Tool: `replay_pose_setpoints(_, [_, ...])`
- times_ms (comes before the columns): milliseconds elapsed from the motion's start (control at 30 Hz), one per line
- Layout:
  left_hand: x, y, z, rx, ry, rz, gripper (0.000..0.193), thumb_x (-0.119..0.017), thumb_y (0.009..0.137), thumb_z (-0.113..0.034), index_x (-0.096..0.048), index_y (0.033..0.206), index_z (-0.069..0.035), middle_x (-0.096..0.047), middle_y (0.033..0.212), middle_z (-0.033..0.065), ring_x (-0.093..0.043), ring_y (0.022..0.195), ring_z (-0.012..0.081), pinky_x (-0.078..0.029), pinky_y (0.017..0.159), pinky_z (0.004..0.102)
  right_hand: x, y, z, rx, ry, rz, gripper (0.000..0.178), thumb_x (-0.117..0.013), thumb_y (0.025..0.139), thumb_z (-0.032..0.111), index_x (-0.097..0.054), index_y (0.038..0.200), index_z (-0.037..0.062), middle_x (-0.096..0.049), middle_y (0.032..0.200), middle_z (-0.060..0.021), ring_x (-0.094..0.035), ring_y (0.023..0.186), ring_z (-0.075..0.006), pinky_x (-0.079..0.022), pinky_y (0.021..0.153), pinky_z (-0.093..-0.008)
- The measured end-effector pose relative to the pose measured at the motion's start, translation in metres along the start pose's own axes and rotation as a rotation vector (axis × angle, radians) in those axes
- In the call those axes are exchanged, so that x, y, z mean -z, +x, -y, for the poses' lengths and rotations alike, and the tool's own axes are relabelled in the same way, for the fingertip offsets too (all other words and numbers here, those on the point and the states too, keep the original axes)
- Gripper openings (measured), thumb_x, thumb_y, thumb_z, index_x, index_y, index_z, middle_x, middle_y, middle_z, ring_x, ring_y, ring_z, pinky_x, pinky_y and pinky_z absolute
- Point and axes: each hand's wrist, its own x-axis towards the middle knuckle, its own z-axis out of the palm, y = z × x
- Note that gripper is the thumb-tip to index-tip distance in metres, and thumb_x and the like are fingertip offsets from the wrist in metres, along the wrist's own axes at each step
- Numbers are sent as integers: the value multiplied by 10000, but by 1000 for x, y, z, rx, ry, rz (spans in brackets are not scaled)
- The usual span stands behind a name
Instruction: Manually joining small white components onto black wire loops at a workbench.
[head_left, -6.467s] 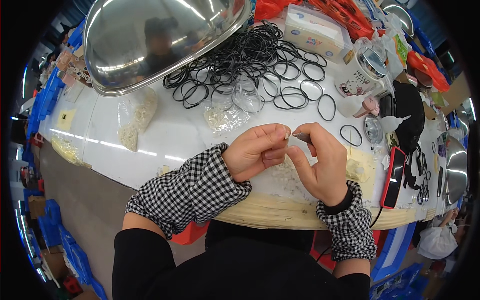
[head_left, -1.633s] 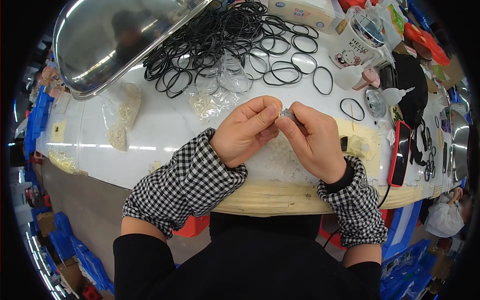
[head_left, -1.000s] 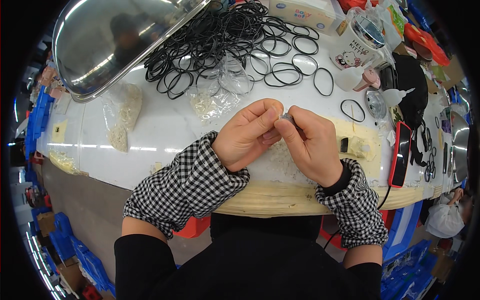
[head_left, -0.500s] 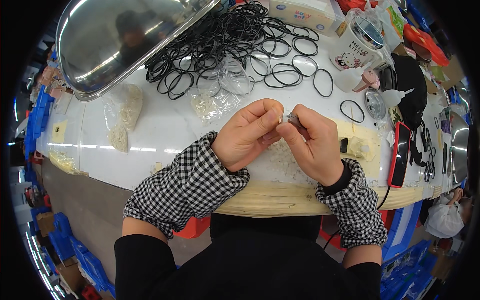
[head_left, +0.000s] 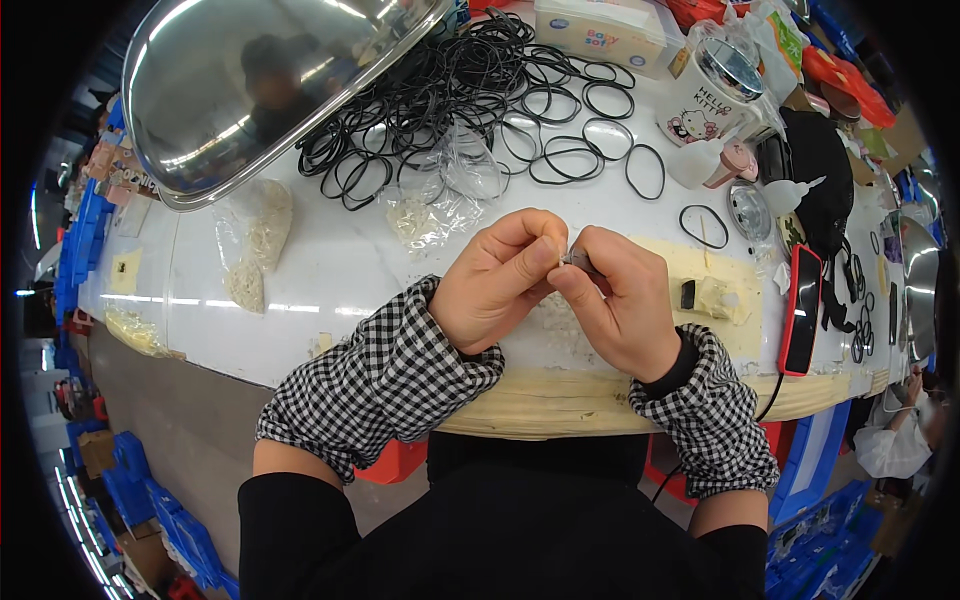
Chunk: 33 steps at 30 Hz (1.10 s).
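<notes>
In front of me, above the table's near edge, my left hand [head_left: 492,285] pinches a tiny whitish piece, mostly hidden by the fingertips. Touching it from the right, my right hand [head_left: 630,300] is closed around a small grey metal-looking piece [head_left: 578,261]; its exact kind is hidden by the fingers. Small pale bits [head_left: 558,318] lie on the table below both hands. Just beyond them is an open clear plastic bag [head_left: 425,215] with more pale bits. Farther left lies another clear bag [head_left: 262,232] filled with similar bits.
A shiny metal basin [head_left: 260,100] stands at the back left beside a heap of black rubber rings [head_left: 440,90]. Toward the right are a white lidded mug [head_left: 705,100], a red-cased phone [head_left: 799,310] on a cable and yellowish tape [head_left: 715,300]. The table's wooden edge [head_left: 540,405] runs below my wrists.
My fingertips have come closer together, and the grey piece now shows less and touches the whitish piece. The whole view has shifted slightly.
</notes>
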Motion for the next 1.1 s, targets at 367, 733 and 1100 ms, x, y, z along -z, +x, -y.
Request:
replay_pose_setpoints(367, [-1, 0, 1, -6, -15, 8, 140, -518, 961, -223, -528, 993, -88, -479, 849, -45, -446, 783, 50, -402, 757, 230, -3, -1, -1, 2, -1, -29, 339, -663, 840, 307, -508, 694, 43, -491, 587, -60, -477, 469, -204, -363, 431, -306])
replay_pose_setpoints(733, [-3, 0, -1, 17, -16, -13, 138, -517, 961, -228, -529, 981, -91, -483, 840, -46, -447, 777, 47, -398, 744, 221, -3, 0, 0, 15, -19, -46, 322, -669, 834, 302, -523, 705, 46, -503, 595, -57, -489, 481, -204, -371, 438, -306])
replay_pose_setpoints(1100, [-1, 0, -1, 9, -18, 6, 136, -511, 965, -217, -533, 995, -86, -477, 833, -49, -429, 760, 43, -389, 729, 215, -3, -1, -1, 18, -16, -33, 320, -669, 832, 302, -531, 695, 48, -499, 582, -51, -485, 473, -194, -362, 431, -300])
